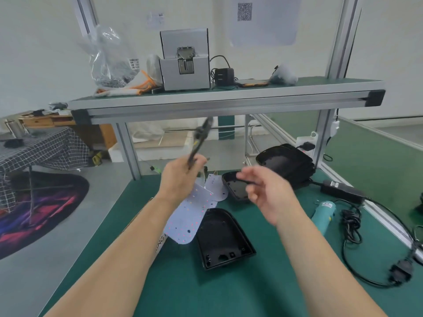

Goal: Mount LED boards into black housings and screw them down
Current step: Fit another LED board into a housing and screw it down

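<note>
Gripped in the left hand (180,177) is a blurred dark object (200,143), above the boards (192,216); whether the half-curled right hand (267,195) holds anything cannot be told. Mounting seems unbegun: a board must be seated in the empty housing (223,239) alongside.

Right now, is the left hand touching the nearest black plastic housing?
Apart. The head view shows white LED boards lying between the left hand and the black plastic housing.
</note>
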